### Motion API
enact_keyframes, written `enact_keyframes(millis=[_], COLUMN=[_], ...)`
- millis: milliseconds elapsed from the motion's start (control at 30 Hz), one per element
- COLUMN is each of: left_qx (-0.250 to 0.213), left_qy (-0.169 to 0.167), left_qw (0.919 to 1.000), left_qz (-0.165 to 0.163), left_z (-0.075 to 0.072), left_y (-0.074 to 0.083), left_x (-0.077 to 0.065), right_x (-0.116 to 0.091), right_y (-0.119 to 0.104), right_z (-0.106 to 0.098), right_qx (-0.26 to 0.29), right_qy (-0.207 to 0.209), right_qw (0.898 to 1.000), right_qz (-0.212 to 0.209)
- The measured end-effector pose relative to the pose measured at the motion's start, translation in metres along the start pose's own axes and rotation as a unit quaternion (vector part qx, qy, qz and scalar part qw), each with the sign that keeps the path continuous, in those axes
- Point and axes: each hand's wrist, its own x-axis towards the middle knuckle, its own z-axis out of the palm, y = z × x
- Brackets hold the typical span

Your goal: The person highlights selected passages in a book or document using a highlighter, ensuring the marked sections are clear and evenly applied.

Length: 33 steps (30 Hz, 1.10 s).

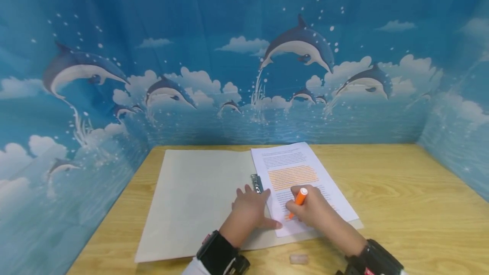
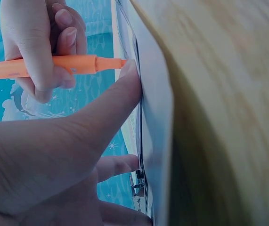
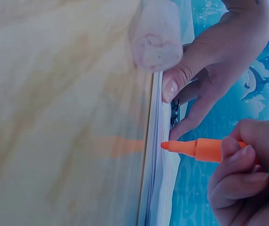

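My right hand [image 1: 311, 207] pinches an orange highlighter [image 1: 300, 197], its tip down at the lower left part of a printed sheet [image 1: 275, 160]. In the right wrist view the highlighter [image 3: 207, 149] points its orange tip at the paper's surface. Orange marking covers a block of lines in the sheet's middle, with more marks lower down. My left hand [image 1: 248, 210] rests with spread fingers across the folder [image 1: 202, 194] and the sheet's left edge, thumb on the paper. Beside its fingers is the folder's metal clip [image 1: 257, 183]. The left wrist view shows the thumb [image 2: 110, 101] near the highlighter tip.
The open folder lies on a wood-grain table [image 1: 401, 194], the paper stack on its right side. A small translucent pinkish cap-like piece [image 1: 299, 259] lies near the front edge, below the folder. A blue dolphin-print cloth [image 1: 214, 20] hangs behind and at the sides.
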Motion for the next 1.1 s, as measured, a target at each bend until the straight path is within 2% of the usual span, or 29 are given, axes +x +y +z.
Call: enact_keyframes(millis=[333, 633, 1100], left_qx=[-0.001, -0.009, -0.002], left_qy=[0.003, -0.006, -0.008], left_qw=[1.0000, 0.9999, 1.0000], left_qz=[0.000, -0.002, -0.005], left_z=[0.002, 0.002, 0.001], left_y=[-0.001, 0.000, 0.000], left_x=[0.002, 0.003, 0.002], right_x=[0.000, -0.002, -0.003], right_y=[0.006, 0.012, 0.018], right_z=[-0.006, -0.012, -0.021], right_qx=[-0.005, -0.021, -0.037], right_qy=[0.012, 0.038, 0.047], right_qw=[1.000, 0.999, 0.998], right_qz=[0.007, -0.017, 0.005])
